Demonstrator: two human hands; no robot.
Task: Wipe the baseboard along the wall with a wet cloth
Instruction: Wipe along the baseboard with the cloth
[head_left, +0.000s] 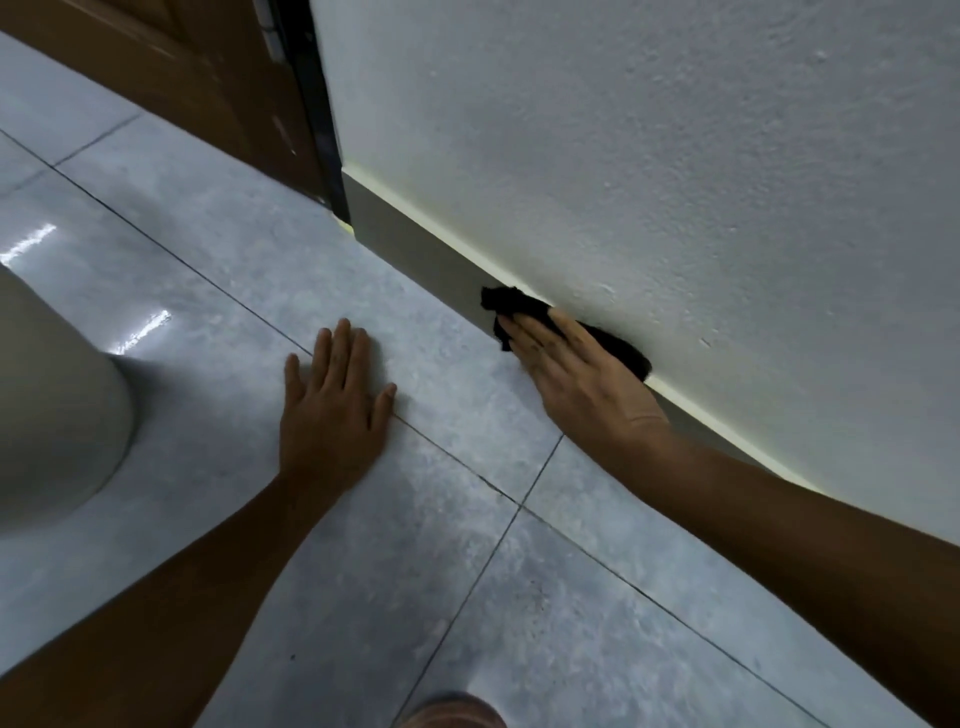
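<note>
A grey baseboard runs along the foot of the white textured wall, from the door frame down to the right. My right hand presses a black cloth flat against the baseboard, fingers stretched out over it; part of the cloth shows behind the hand near the wall. My left hand lies flat on the grey tiled floor, fingers spread, holding nothing, a short way left of the cloth.
A brown wooden door with a dark frame stands at the baseboard's far end. A pale rounded object sits on the floor at the left. A knee or foot shows at the bottom edge.
</note>
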